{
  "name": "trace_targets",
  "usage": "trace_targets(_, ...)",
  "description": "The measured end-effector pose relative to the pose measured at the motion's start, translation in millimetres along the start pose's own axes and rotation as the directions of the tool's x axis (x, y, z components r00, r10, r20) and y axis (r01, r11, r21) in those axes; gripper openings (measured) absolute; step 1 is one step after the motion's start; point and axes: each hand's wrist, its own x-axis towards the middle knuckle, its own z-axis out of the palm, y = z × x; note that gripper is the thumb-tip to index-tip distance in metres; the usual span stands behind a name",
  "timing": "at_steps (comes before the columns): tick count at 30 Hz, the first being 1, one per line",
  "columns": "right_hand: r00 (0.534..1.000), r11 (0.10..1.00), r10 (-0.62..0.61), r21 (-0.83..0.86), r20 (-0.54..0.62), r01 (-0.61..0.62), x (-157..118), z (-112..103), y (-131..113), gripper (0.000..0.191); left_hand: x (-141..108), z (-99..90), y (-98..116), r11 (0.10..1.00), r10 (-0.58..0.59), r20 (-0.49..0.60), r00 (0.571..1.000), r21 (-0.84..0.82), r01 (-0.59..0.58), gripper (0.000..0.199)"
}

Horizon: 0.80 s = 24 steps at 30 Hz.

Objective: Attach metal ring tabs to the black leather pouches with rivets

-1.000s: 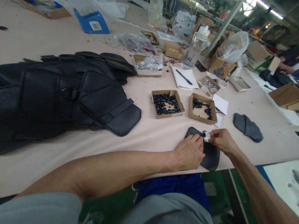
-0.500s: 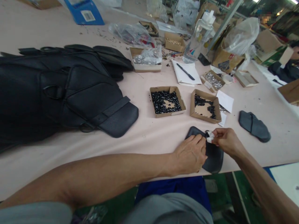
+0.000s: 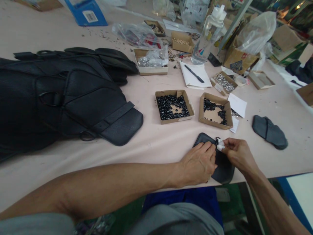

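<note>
Pale table [image 3: 151, 147] in front of you. Black leather stack [image 3: 85, 98] fills its left side. Black flat piece [image 3: 223, 166] lies at the near edge, right of middle. Your left hand [image 3: 198, 163] rests palm-down over it; can't tell if the fingers grip. Your right hand [image 3: 241, 153] pinches a white scrap [image 3: 220, 145] beside a black ring [image 3: 217, 138].

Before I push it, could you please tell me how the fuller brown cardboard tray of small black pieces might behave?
Being shallow and wide, the brown cardboard tray probably won't tip. Its small black pieces look loose, so they may slide. Its thin walls might flex.
</note>
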Motion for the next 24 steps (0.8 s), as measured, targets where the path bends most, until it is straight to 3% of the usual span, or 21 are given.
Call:
trace_targets(8,0.977,0.976,0.146,-0.183,0.157,-0.117,38,-20,-10,0.012,0,2.6,1,1.0,0.009,0.002,1.0,0.001,-0.009,0.044)
trace_targets(15,0.97,0.98,0.107,-0.188,0.22,-0.066,45,-16,-18,0.031,0,5.5,4,1.0,-0.014,0.013,1.0,0.003,0.014,0.044)
trace_targets(17,0.974,0.987,0.068,-0.156,0.218,-0.034,38,-17,-15,0.026,-1,4.9,4,1.0,-0.004,0.003,1.0,0.005,0.004,0.044)
trace_targets(20,0.991,0.991,-0.065,-0.113,0.115,0.078,17,-21,-4,0.013,-2,3.4,3,1.0,0.004,-0.012,1.0,0.014,-0.004,0.045)
trace_targets(24,0.981,0.971,-0.15,-0.204,-0.121,0.123,-14,-22,20,0.041,-4,0.2,5,1.0,0.008,-0.026,1.0,0.024,-0.008,0.045)
